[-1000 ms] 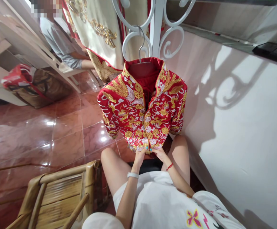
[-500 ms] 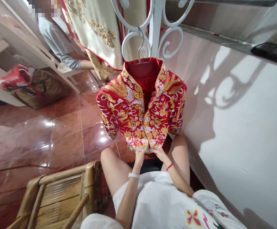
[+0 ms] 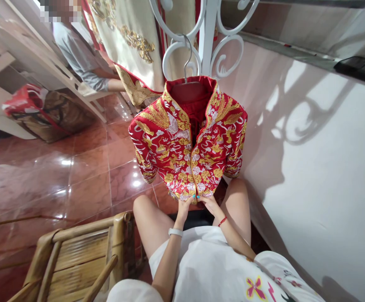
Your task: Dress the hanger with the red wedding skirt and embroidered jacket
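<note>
A red jacket (image 3: 190,155) with gold and silver embroidery hangs in front of me on a dark red hanger (image 3: 187,91), whose metal hook is caught on a white scrolled metal frame (image 3: 208,40). Its stand-up collar is open at the neck, and the two front edges meet lower down. My left hand (image 3: 185,205) pinches the bottom hem just left of the front opening, thumb on top. My right hand (image 3: 210,204) grips the hem just right of it, with the thumbs close together. The fingers beneath the cloth are hidden.
A bamboo chair (image 3: 78,256) stands at my lower left. Behind the jacket hangs a cream garment (image 3: 138,42) with gold trim. A seated person (image 3: 75,54) is at the upper left, near a brown bag (image 3: 59,117). A white wall (image 3: 333,167) rises on my right.
The whole view has shifted very slightly. Both hands keep their hold on the hem, and the jacket hangs as before.
</note>
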A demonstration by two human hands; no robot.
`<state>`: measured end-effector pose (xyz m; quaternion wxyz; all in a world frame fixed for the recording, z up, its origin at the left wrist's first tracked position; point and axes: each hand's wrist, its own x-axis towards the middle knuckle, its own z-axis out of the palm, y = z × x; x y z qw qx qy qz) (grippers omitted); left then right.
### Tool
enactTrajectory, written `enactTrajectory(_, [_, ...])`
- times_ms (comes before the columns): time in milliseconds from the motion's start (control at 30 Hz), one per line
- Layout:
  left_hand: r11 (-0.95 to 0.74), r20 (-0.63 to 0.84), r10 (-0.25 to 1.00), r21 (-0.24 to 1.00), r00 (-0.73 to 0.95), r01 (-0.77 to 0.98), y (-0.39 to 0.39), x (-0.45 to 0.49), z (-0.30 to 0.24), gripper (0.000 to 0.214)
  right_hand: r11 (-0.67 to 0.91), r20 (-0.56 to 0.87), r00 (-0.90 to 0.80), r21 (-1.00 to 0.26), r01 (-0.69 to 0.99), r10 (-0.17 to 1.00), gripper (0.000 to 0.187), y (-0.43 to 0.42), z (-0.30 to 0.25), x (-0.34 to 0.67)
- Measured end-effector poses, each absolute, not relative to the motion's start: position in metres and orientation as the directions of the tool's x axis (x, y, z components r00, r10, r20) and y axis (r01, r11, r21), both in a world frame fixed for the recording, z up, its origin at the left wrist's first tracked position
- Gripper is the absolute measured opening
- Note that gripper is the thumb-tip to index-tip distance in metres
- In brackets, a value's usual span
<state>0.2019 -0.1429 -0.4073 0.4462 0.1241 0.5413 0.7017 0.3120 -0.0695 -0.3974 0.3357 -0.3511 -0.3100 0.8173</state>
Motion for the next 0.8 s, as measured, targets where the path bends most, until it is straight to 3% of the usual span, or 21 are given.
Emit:
enactTrajectory(500, [0.082,-0.286,0.752,0.935,-0.594,-0.346,-0.146,0.197,-0.420,0.052,-0.580,-0.389,-0.481,-0.735,-0.352,0.786,0.058,-0.076,-0.415,0.306])
enactTrajectory(800, [0.053,-0.280,0.770,0.923,-0.574,-0.381,-0.146,0.200,-0.421,0.049,-0.542,-0.402,-0.394,-0.757,-0.365,0.827,0.055,-0.080,-0.420,0.300])
